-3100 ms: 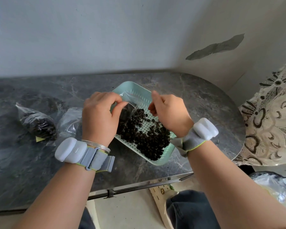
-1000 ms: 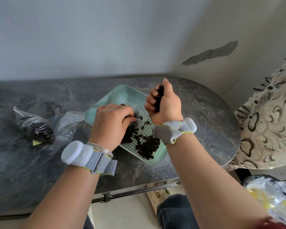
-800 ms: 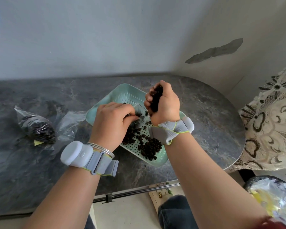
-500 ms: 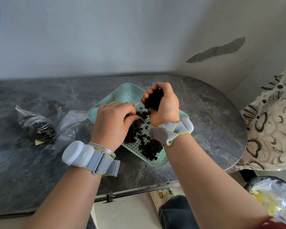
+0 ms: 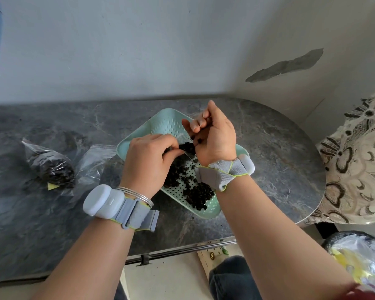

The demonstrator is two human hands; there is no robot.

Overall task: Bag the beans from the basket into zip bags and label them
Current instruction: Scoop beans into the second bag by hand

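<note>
I think I am working in a simple home, because my dark marble-pattern bench [image 5: 268, 152] stands in the corner of a painted wall [image 5: 160, 50] with a patch of peeled paint [image 5: 286, 65], and a lace-pattern cloth [image 5: 359, 161] hangs just beside it on my right.

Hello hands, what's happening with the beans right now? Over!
Left hand pinching clear zip bag open over mint-green perforated basket. Right hand tipping dark beans in. Nothing blocking.
</note>
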